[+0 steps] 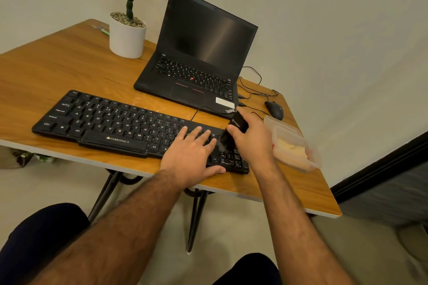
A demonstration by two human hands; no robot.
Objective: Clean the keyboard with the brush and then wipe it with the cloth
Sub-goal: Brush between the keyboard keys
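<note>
The fingers (234, 133) of the right hand (251, 140) are curling round the black body of the brush (232, 131), clamping it near its upper half while the pale bristles are pointing down onto the keys at the right end of the keyboard (111, 122). The left hand (190, 154) is lying flat with its fingers straight and slightly spread, pressing on the keys just beside the brush and steadying the board on the bench (69, 69). The keyboard is looking like light, stiff plastic that could be sliding on the smooth wood, so holding it down this way is making sense; its keycaps are probably loose enough to catch, so light strokes are likely suiting it. The brush is appearing small, rigid in the handle and soft at the tip, best gripped on the body. A cloth is probably sitting inside the clear container (293, 143) just right of the keyboard, soft and limp.
</note>
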